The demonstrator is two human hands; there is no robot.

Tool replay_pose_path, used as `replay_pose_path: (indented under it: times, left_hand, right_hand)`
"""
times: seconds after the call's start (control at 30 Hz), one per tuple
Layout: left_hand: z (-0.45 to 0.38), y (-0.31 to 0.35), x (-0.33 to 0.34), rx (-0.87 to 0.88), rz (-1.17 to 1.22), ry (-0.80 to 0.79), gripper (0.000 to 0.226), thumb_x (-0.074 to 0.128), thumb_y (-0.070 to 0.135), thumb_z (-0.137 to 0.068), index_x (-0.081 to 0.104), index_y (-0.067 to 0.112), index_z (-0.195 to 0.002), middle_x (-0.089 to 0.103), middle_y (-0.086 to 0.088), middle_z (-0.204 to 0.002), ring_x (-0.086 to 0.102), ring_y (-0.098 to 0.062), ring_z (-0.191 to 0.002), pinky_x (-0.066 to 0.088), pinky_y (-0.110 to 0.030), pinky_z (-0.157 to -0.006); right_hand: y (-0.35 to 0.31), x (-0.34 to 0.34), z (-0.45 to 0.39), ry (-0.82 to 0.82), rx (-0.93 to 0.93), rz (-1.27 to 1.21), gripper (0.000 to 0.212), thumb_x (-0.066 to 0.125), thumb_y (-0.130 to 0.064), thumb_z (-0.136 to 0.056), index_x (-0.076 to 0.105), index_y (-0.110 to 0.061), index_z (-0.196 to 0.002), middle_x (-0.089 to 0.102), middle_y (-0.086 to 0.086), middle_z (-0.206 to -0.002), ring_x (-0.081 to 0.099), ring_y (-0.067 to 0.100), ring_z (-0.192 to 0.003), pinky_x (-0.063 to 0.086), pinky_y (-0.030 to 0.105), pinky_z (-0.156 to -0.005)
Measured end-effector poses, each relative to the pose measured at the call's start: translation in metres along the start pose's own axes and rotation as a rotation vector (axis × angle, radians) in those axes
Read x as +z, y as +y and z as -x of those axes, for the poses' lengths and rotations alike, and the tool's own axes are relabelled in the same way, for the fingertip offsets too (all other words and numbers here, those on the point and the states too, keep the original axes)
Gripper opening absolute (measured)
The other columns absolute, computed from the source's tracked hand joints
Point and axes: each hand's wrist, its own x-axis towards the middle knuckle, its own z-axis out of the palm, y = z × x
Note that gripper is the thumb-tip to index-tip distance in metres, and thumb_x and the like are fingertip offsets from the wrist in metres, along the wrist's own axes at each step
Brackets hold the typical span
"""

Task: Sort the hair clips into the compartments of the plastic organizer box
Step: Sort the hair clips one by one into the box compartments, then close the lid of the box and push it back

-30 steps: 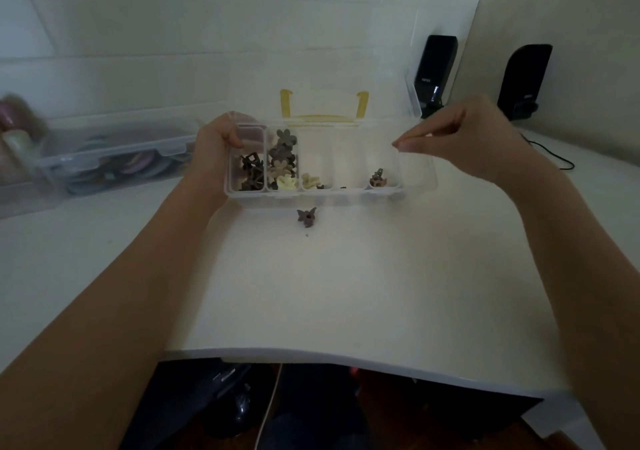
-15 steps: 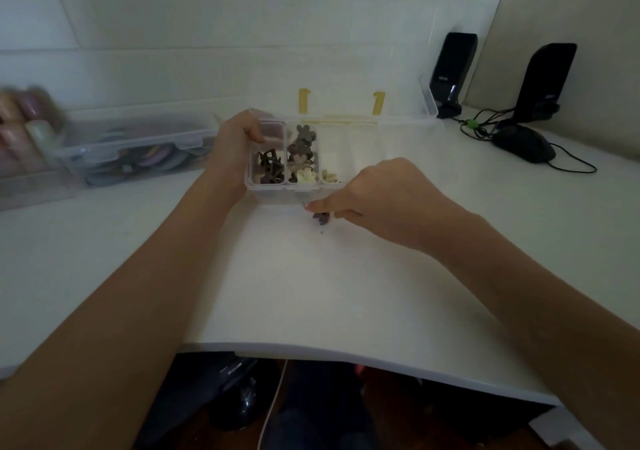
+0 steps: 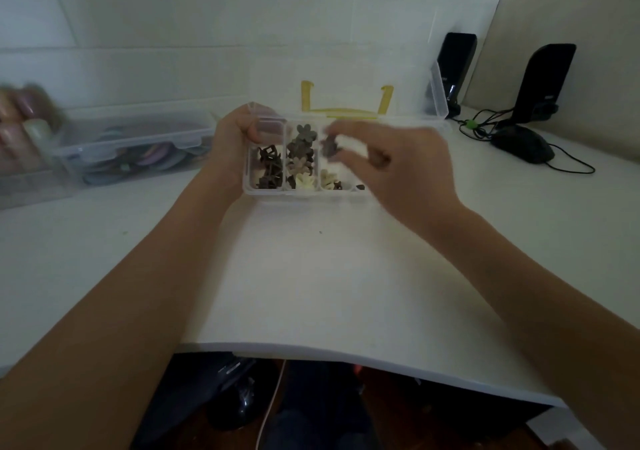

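A clear plastic organizer box with several compartments stands on the white table, its lid open at the back with yellow latches. My left hand grips the box's left end. My right hand, blurred by motion, hovers over the middle compartments and pinches a small dark purple flower hair clip between its fingertips. Dark brown clips fill the left compartment. Grey and cream flower clips lie in the one beside it. A few cream clips sit in the third compartment.
A second clear container with coloured items sits at the left. Two black speakers and a black mouse with cables stand at the back right. The table's front edge curves close to me.
My right hand came down from above the box to the loose purple clip on the table, took hold of it and lifted it over the box. The left hand kept holding the box.
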Motion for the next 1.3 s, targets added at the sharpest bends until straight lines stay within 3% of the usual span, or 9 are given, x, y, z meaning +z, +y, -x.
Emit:
replay_pose_path:
  times: [0.17,0.37,0.5,0.6,0.7,0.87,1.0,1.17,1.3]
  left_hand:
    - [0.003,0.002,0.004,0.032,0.028,-0.057,0.026,0.049,0.013,-0.025,0.059,0.017,-0.049,0.055,-0.001,-0.062,0.047,-0.022,-0.071,0.038,-0.032,-0.071]
    - [0.006,0.003,0.008,0.055,0.069,-0.099,0.022,0.05,0.017,-0.023,0.057,0.016,-0.045,0.056,0.003,-0.053,0.047,-0.018,-0.06,0.037,-0.025,-0.062]
    - [0.007,0.005,0.006,0.053,0.089,-0.065,0.022,0.044,0.015,-0.029,0.057,0.016,-0.048,0.056,0.002,-0.053,0.05,-0.016,-0.055,0.039,-0.02,-0.056]
    - [0.008,0.005,0.005,0.025,0.104,-0.004,0.024,0.034,0.007,-0.042,0.052,0.012,-0.057,0.055,-0.001,-0.055,0.049,-0.019,-0.059,0.039,-0.022,-0.059]
    - [0.009,0.006,0.006,0.02,0.094,0.013,0.022,0.034,0.006,-0.044,0.05,0.012,-0.058,0.054,-0.001,-0.056,0.048,-0.019,-0.059,0.039,-0.022,-0.06]
    - [0.008,0.005,0.008,0.042,0.098,-0.01,0.022,0.034,0.007,-0.043,0.048,0.01,-0.06,0.055,-0.001,-0.056,0.05,-0.019,-0.057,0.04,-0.022,-0.058]
    - [0.004,0.003,0.005,0.043,0.098,-0.025,0.029,0.045,0.016,-0.029,0.052,0.013,-0.057,0.055,-0.003,-0.062,0.05,-0.021,-0.062,0.04,-0.024,-0.061]
    - [-0.001,0.0,0.001,0.012,0.1,-0.025,0.033,0.053,0.018,-0.023,0.057,0.014,-0.056,0.054,-0.006,-0.07,0.05,-0.025,-0.072,0.043,-0.033,-0.071]
    - [-0.004,-0.001,-0.004,0.041,0.089,0.009,0.049,0.045,0.005,-0.046,0.067,0.007,-0.09,0.061,-0.011,-0.08,0.063,-0.025,-0.075,0.052,-0.033,-0.073]
  right_hand:
    - [0.007,-0.016,-0.008,0.189,0.073,0.003,0.026,0.064,-0.036,-0.084,0.069,-0.03,-0.109,0.025,-0.017,-0.041,0.04,0.005,-0.041,0.024,0.017,-0.046]
    - [0.004,-0.011,-0.003,0.143,0.014,0.093,0.024,0.064,-0.034,-0.084,0.071,-0.03,-0.107,0.029,-0.012,-0.043,0.031,0.009,-0.041,0.04,0.023,-0.047]
    - [0.011,-0.016,-0.006,0.087,0.094,0.138,0.025,0.063,-0.037,-0.083,0.071,-0.031,-0.106,0.023,-0.018,-0.041,0.026,-0.008,-0.043,0.037,0.022,-0.052]
    - [0.013,-0.02,-0.006,0.057,0.068,0.183,0.024,0.064,-0.038,-0.082,0.072,-0.03,-0.103,0.042,-0.013,-0.043,0.041,0.008,-0.045,0.043,0.026,-0.052]
    - [0.012,-0.024,-0.009,-0.188,0.089,0.3,0.019,0.061,-0.041,-0.085,0.071,-0.036,-0.101,0.072,-0.005,-0.078,0.064,0.019,-0.07,0.041,0.027,-0.06]
    - [0.004,-0.017,-0.007,-0.531,0.106,0.429,0.016,0.057,-0.041,-0.087,0.07,-0.034,-0.093,0.067,-0.002,-0.091,0.06,0.023,-0.087,0.031,0.028,-0.065]
    - [0.007,-0.016,-0.006,-0.446,0.169,0.393,0.021,0.052,-0.025,-0.09,0.068,-0.035,-0.096,0.055,-0.011,-0.075,0.057,0.019,-0.085,0.033,0.026,-0.066]
    - [0.016,-0.014,-0.006,-0.153,0.332,0.215,0.026,0.051,-0.014,-0.083,0.07,-0.032,-0.085,0.039,-0.013,-0.048,0.043,0.008,-0.05,0.037,0.024,-0.055]
    - [0.039,-0.013,-0.009,0.156,0.418,0.051,0.027,0.053,-0.021,-0.083,0.063,-0.029,-0.107,0.06,-0.001,-0.09,0.055,0.012,-0.079,0.049,0.032,-0.074]
